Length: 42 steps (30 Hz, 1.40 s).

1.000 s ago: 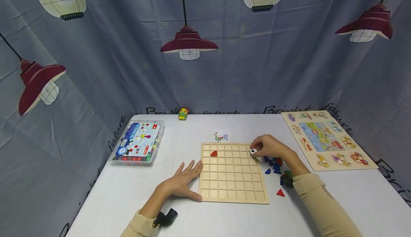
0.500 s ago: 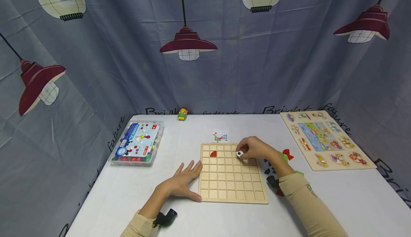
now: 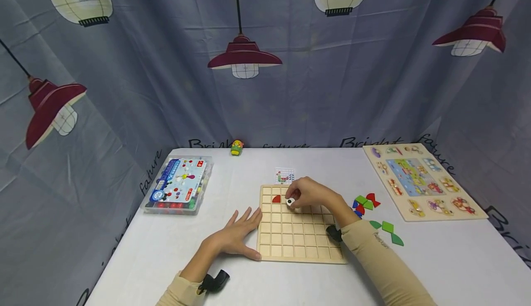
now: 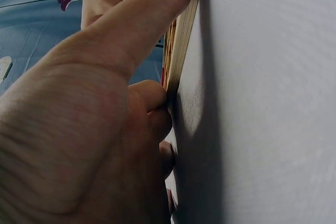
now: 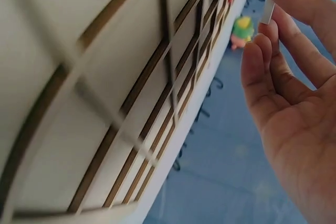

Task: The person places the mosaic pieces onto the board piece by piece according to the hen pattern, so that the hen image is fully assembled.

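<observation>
My right hand [image 3: 308, 191] pinches a small white tile with a black dot [image 3: 290, 202] between thumb and fingertips. It is close over the wooden grid board [image 3: 298, 239], just right of a red quarter-circle tile [image 3: 276, 199]. In the right wrist view the tile [image 5: 268, 11] shows edge-on as a thin pale strip. My left hand [image 3: 235, 233] lies with fingers spread at the board's left edge, its thumb at the near left corner. Seen from the left wrist, the thumb [image 4: 152, 11] rests along the board's side [image 4: 184, 32].
Loose red, green and blue tiles [image 3: 387, 226] lie right of the board, partly behind the right arm. A small pattern card [image 3: 284, 175] sits behind the board. A plastic box [image 3: 176, 184] stands left, a wooden picture puzzle [image 3: 431, 200] right, a small toy figure [image 3: 237, 147] at the back.
My right hand has carried the white tile leftward across the board, from its right edge to beside the red quarter circle. The left hand has stayed in place.
</observation>
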Tool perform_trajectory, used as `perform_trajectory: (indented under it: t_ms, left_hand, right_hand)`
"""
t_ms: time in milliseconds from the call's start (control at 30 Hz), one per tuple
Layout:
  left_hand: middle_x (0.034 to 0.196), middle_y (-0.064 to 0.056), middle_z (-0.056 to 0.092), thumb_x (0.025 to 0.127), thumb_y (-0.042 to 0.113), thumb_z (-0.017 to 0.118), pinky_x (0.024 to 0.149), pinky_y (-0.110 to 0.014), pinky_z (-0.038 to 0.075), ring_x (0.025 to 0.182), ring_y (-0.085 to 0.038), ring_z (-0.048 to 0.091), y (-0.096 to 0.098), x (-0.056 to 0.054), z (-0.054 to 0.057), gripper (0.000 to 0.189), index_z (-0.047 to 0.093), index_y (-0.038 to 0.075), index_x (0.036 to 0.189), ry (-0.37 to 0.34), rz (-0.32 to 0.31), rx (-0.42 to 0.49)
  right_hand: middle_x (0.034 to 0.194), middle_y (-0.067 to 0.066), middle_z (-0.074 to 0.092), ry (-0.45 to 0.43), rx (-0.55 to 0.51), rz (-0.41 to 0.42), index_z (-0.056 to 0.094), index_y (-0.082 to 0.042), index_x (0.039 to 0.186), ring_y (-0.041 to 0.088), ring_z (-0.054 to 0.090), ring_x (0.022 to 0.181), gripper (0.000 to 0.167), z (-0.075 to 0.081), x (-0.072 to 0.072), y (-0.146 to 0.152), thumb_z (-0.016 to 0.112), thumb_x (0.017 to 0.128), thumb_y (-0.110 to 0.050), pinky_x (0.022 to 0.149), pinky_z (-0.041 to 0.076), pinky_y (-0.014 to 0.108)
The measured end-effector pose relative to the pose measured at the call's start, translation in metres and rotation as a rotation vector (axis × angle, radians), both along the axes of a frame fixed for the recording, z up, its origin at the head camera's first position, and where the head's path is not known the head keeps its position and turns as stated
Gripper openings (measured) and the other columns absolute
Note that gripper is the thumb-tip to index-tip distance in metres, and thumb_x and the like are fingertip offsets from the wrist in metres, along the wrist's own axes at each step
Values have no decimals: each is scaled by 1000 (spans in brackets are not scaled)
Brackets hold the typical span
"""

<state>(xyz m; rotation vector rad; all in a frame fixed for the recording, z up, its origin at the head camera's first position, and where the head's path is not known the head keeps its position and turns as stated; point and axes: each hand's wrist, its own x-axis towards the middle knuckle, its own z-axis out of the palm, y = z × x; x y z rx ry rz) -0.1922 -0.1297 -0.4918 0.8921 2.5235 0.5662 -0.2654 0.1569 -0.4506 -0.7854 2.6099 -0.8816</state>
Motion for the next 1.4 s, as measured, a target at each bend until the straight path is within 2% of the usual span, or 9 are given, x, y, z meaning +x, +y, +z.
perform_trajectory:
  t_ms: [267,500,767,1100,1400]
  left_hand:
    - [166,-4,8,72,59,76,123,-55,-3,154,-28,2,0,-1,1,115,16,10,157,9,-7,-13]
    - [166,-5,7,72,60,76,123,-56,-4,154,-28,1,1,-1,2,115,14,10,157,6,-18,-11]
    - [166,-3,8,71,63,75,124,-54,-1,154,-26,3,2,-1,2,117,16,12,157,29,-14,-34]
    - [165,-3,15,70,66,73,123,-55,7,153,-28,12,1,1,6,114,22,11,156,105,-18,-68]
    - [163,-2,23,68,63,77,123,-55,14,151,-27,20,1,3,7,109,32,11,153,129,-4,-37]
  right_hand:
    - [85,-2,69,1,53,71,74,-8,92,6,55,71,18,-6,0,-28,82,75,-10,64,50,18]
    - [84,-7,69,2,118,50,74,-12,92,6,59,75,18,-11,-3,-39,82,76,-13,70,53,21]
    - [80,-7,68,6,132,80,74,-13,88,6,58,72,15,-11,-5,-45,83,76,-12,67,52,20]
    - [81,-4,68,17,133,67,73,-12,87,7,58,72,17,-11,-8,-49,84,74,-11,66,51,20]
    - [79,-5,68,17,148,45,74,-12,84,8,58,71,16,-11,-7,-51,85,72,-10,67,52,22]
